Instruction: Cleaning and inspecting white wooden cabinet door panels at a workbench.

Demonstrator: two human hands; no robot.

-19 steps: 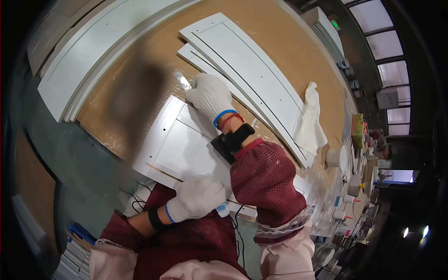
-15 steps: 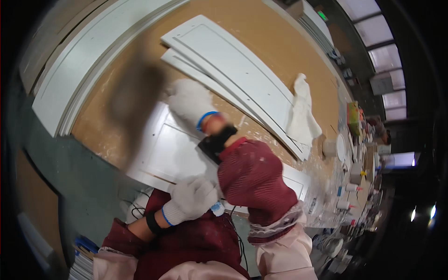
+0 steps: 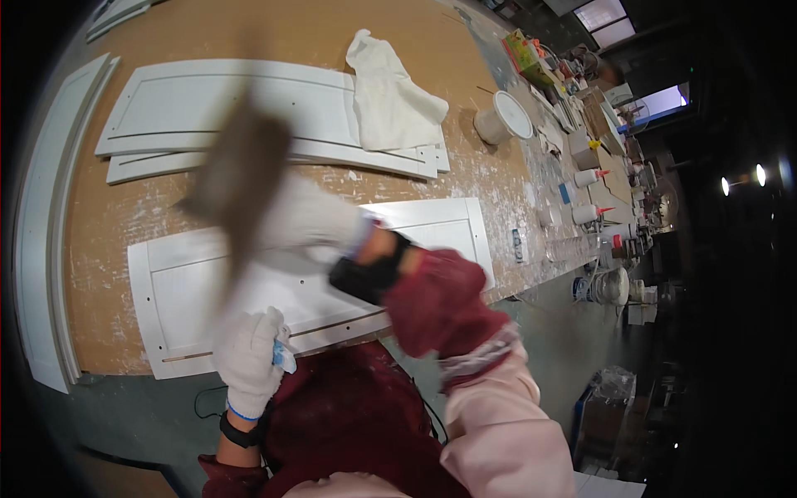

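Observation:
A white cabinet-door-like panel [image 3: 415, 224] with a raised frame and small holes lies before me at the table's near edge. My left hand [image 3: 247, 357], in a white knitted glove, is closed at the panel's front edge around a small blue-and-white crumpled thing [image 3: 284, 357]. Over the panel's middle reaches my right hand [image 3: 311, 217], gloved too and smeared by motion. A dark blurred patch [image 3: 245, 158] across the picture hides its fingers, so whether they hold anything does not show.
Further back, stacked white panels [image 3: 224, 95] lie under a cream cloth [image 3: 390, 95]. Long white boards [image 3: 54, 224] stand along the left. To the right are a lidded tub [image 3: 498, 120], white bottles with red tips [image 3: 589, 178] and mixed boxes on the brown table [image 3: 315, 29].
My view has turned, so the panels now run more level across the picture. The right hand has come nearer over the front panel; the left still grips the blue-and-white thing.

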